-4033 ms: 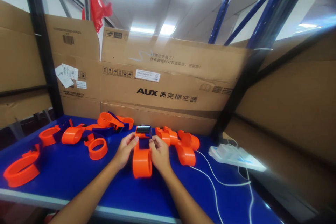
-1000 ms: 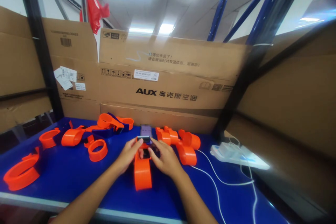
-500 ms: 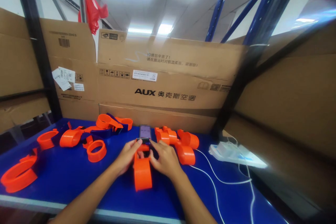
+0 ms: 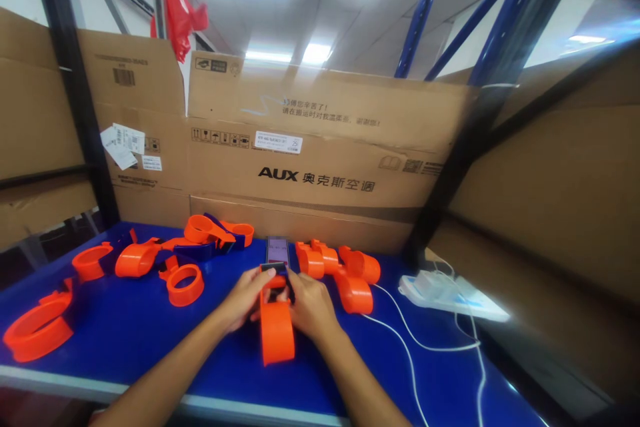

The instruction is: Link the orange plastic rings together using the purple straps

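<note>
An orange tape-dispenser body stands on the blue table in front of me. My left hand grips its left side near the top, thumb on the dark part at its upper end. My right hand grips the right side, fingers curled against the same end. A phone with a lit screen lies flat just beyond the dispenser.
Several orange and dark blue dispenser parts lie scattered to the left, and assembled orange ones sit to the right. A white power strip with white cables lies far right. Cardboard boxes wall the back.
Four seconds ago the dispenser was held higher with its dark roller end up; it now sits lower and nearer me, uncovering the phone. My right hand has closed tighter around it.
</note>
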The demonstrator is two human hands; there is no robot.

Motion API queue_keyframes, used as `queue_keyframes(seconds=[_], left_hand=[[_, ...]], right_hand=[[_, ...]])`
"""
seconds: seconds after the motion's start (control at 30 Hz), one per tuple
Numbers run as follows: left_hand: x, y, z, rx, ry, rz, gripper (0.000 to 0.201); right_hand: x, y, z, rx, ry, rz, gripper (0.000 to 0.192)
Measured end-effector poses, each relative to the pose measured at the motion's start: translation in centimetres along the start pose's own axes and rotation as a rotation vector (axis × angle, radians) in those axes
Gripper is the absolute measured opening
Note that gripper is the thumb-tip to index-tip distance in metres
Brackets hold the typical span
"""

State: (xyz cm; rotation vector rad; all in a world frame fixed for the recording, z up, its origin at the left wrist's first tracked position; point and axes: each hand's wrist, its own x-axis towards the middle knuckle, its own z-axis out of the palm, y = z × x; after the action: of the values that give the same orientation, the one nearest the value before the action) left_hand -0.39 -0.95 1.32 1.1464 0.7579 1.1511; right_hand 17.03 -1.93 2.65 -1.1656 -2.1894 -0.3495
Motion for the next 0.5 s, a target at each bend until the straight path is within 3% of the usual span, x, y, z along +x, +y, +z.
queue_keyframes(seconds=[0.2, 0.5], left_hand=[[-0.16, 0.14, 0.03, -0.035, 0.016, -0.007, 0.036], [0.34, -0.46, -0.64, -0.04, 0.042, -0.011, 0.036]], right_hand=[[-0.18, -0.09, 0.43, 0.057, 0.043, -0.018, 0.048], [-0.08, 0.28, 0.27, 0.113, -0.009, -0.032, 0.049]])
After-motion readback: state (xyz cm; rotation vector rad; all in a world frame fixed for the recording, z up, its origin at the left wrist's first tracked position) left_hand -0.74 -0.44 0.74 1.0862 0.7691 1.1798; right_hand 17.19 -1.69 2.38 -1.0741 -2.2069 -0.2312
